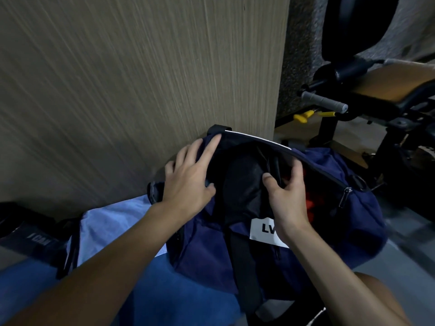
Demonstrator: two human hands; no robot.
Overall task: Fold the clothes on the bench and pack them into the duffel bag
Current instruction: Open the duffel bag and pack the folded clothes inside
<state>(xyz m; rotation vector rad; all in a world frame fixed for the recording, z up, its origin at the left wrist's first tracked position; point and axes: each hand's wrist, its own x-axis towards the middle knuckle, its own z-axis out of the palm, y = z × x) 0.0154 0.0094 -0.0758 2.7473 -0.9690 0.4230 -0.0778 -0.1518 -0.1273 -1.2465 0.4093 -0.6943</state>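
A navy duffel bag [341, 222] with a white label lies open in front of me, its zipped mouth pulled wide. A black garment [242, 182] sits inside the opening, with something red [309, 205] beside it. My left hand [188, 177] lies with fingers spread on the bag's left rim, the thumb pressing on the black cloth. My right hand [288, 191] pinches the black fabric at the right side of the opening. A light blue garment [113, 222] lies on the bench to the left of the bag.
A wood-grain panel [141, 78] rises directly behind the bag. A dark garment with white lettering [35, 238] lies at the far left. Gym equipment with a grey handle [324, 102] and brown pad [388, 83] stands at the right. My blue-clad lap [117, 290] fills the bottom.
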